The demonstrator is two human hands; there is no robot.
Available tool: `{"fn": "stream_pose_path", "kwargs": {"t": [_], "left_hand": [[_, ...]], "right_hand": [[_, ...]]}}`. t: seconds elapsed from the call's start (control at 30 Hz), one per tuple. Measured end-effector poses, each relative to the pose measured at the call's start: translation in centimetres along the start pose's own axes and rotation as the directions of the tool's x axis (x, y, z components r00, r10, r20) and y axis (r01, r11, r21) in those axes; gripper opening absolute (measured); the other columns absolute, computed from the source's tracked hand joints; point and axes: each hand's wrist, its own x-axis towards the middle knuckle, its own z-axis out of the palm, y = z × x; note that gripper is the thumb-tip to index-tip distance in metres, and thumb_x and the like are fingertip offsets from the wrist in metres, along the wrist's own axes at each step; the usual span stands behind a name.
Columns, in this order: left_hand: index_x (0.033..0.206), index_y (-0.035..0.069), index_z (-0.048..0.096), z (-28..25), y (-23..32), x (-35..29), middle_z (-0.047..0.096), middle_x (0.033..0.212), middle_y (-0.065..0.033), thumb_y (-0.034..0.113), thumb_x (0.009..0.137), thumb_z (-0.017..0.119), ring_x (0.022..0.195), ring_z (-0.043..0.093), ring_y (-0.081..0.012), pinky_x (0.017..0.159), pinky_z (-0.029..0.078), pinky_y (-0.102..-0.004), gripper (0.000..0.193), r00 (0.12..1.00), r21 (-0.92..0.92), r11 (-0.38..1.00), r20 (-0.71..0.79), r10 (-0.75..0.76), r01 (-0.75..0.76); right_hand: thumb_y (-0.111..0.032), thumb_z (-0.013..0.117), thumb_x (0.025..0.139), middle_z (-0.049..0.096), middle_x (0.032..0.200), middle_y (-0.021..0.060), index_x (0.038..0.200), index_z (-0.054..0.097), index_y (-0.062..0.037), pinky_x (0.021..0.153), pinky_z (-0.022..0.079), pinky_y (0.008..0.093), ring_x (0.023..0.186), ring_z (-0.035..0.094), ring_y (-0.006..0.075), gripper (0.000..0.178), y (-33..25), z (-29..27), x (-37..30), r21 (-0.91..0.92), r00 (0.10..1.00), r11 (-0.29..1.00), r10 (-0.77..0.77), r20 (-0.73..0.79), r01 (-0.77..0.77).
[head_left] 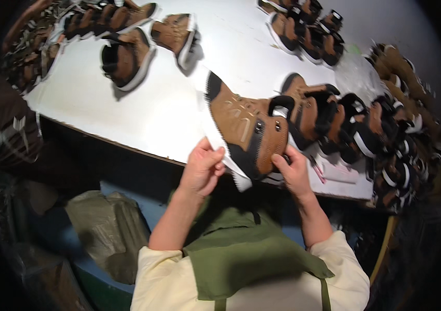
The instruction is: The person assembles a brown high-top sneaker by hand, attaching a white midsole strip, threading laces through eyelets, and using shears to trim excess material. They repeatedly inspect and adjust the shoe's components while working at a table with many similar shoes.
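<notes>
A brown boot [249, 122] with black toe and heel patches is held over the table's near edge, its toe pointing away to the upper left. Along its left side runs a white sole [216, 132] with a toothed edge; I cannot tell whether it is fully joined at the heel. The fingers of my left hand [202, 168] are closed on this sole near the heel. My right hand [294, 168] grips the boot's upper by the ankle, thumb on the brown panel and the other fingers hidden behind.
On the white table [127, 119] stand two loose boots, one being a brown boot [127, 59]. A row of boots [334, 124] lines the right side, beside a pink-and-white item [339, 173] and clear plastic [358, 75]. More boots [306, 31] stand behind. A person's dark sleeve [10, 124] shows at left.
</notes>
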Motion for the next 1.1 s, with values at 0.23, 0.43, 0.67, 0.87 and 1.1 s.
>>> {"fn": "stream_pose_path", "kwargs": {"t": [0.23,0.43,0.67,0.87,1.1], "left_hand": [[0.099,0.006,0.053,0.3,1.6,0.9,0.055,0.077,0.0013,0.005,0.089,0.061,0.052,0.042,-0.0012,0.043,0.034,-0.0140,0.013,0.999,-0.088,0.995,0.025,-0.037,0.039],[0.107,0.004,0.051,-1.1,2.2,1.6,0.055,0.077,0.0014,0.011,0.087,0.066,0.055,0.045,-0.0035,0.045,0.036,-0.0173,0.026,0.989,0.222,0.974,-0.129,0.079,-0.048],[0.100,0.006,0.052,-1.1,-0.8,-1.1,0.049,0.065,0.0014,0.020,0.093,0.058,0.049,0.042,-0.0053,0.043,0.032,-0.0201,0.017,0.968,0.612,0.788,-0.151,0.199,-0.067],[0.107,0.000,0.048,-1.5,-2.9,-1.5,0.053,0.071,-0.0030,0.010,0.084,0.059,0.053,0.050,-0.0107,0.045,0.042,-0.0250,0.027,0.947,0.770,0.639,-0.209,0.244,0.005],[0.098,-0.002,0.051,-4.9,-5.7,-0.9,0.058,0.079,-0.0038,-0.004,0.073,0.063,0.066,0.053,-0.0090,0.056,0.045,-0.0247,0.028,0.916,0.701,0.709,-0.233,0.328,-0.075]], "right_hand": [[-0.011,0.063,0.087,0.061,0.080,0.0001,0.086,0.060,0.0032,0.068,0.043,0.0241,0.075,0.050,0.0070,0.015,-0.4,0.1,1.6,-0.017,0.997,0.999,-0.034,-0.070,0.032],[-0.012,0.065,0.082,0.048,0.074,0.0054,0.079,0.051,0.0002,0.068,0.038,0.0311,0.072,0.043,0.0191,0.019,-1.9,2.1,2.8,-0.486,0.892,0.779,-0.453,0.000,0.396],[-0.007,0.071,0.072,0.053,0.084,0.0156,0.080,0.050,-0.0004,0.077,0.036,0.0396,0.084,0.049,0.0343,0.024,-2.7,3.7,2.7,-0.577,0.761,0.580,-0.638,0.116,0.575],[-0.007,0.070,0.076,0.053,0.090,0.0164,0.083,0.049,0.0010,0.083,0.036,0.0409,0.089,0.050,0.0342,0.023,-0.3,4.4,1.9,-0.639,0.689,0.440,-0.696,0.202,0.631],[-0.009,0.072,0.074,0.056,0.093,0.0143,0.083,0.052,-0.0004,0.084,0.036,0.0406,0.089,0.053,0.0320,0.023,0.7,6.9,0.1,-0.640,0.600,0.255,-0.690,0.404,0.725]]}}
